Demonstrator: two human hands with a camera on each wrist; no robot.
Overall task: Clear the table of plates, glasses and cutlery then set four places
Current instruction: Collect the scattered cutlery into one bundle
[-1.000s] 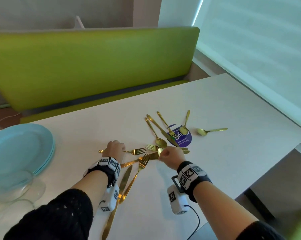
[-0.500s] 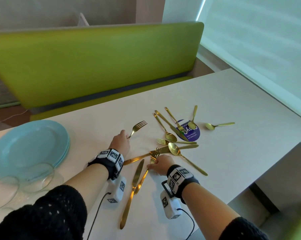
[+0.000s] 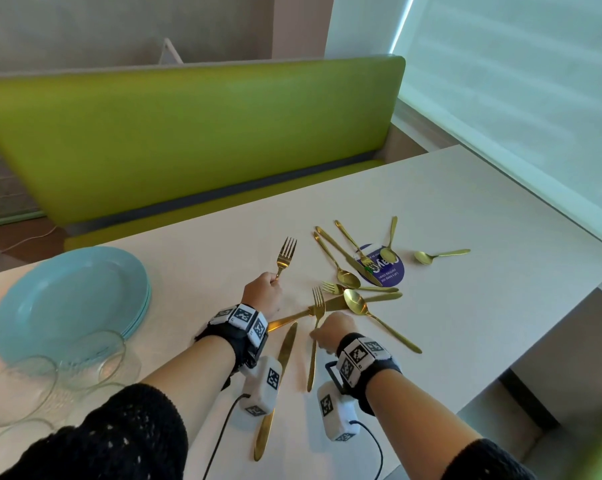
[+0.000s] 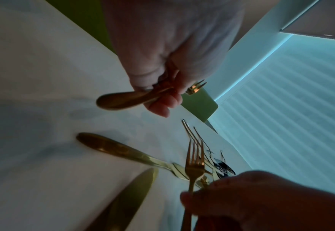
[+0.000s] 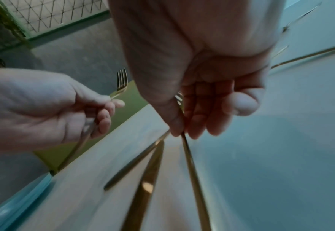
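Gold cutlery lies scattered on the white table (image 3: 465, 209). My left hand (image 3: 263, 292) grips the handle of one gold fork (image 3: 286, 252), tines pointing away; the same fork (image 4: 127, 97) shows in the left wrist view with fingers curled round it. My right hand (image 3: 330, 332) pinches the stem of a second gold fork (image 3: 317, 306), seen again as a fork (image 5: 188, 150) in the right wrist view. Two knives (image 3: 285, 351) lie between my wrists. More spoons (image 3: 358, 303), forks and a knife lie beyond.
A stack of light blue plates (image 3: 63, 299) sits at the left, with clear glasses (image 3: 84, 362) in front of it. A round purple sticker (image 3: 387, 271) lies under some cutlery. A green bench (image 3: 188, 140) runs behind the table. The table's right edge drops off near a lone spoon (image 3: 438, 255).
My left hand has lifted a fork out of the pile and swung its tines away from me. My right hand let go of a spoon and took hold of another fork.
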